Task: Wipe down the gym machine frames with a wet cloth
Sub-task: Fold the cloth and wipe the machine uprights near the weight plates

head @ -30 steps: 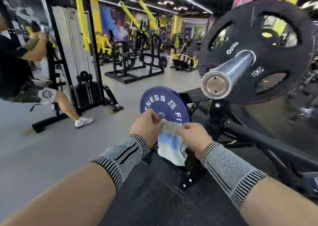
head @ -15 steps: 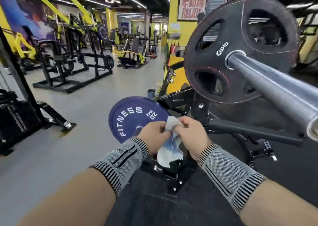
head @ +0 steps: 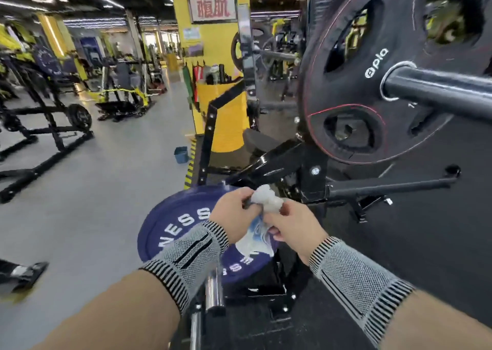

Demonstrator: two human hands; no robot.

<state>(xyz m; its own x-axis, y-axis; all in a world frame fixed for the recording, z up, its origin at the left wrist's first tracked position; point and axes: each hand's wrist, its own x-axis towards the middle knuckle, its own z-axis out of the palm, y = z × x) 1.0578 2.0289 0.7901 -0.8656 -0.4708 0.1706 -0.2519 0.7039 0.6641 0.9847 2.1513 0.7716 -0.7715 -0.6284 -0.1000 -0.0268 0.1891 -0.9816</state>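
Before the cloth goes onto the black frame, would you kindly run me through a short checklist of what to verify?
1. Cloth in hand: ok, the left hand and right hand both grip it.
2. Cloth bunched for wiping: ok, it is wadded at the top with a tail hanging below.
3. Cloth wet enough: cannot tell.
4. Black frame within reach: ok, it looks close, just beyond the hands.
5. Cloth on the frame: not ok, it is held above the blue weight plate, not yet touching the frame.
6. Head clearance: not ok, the loaded black plate and bar sit close on the right.
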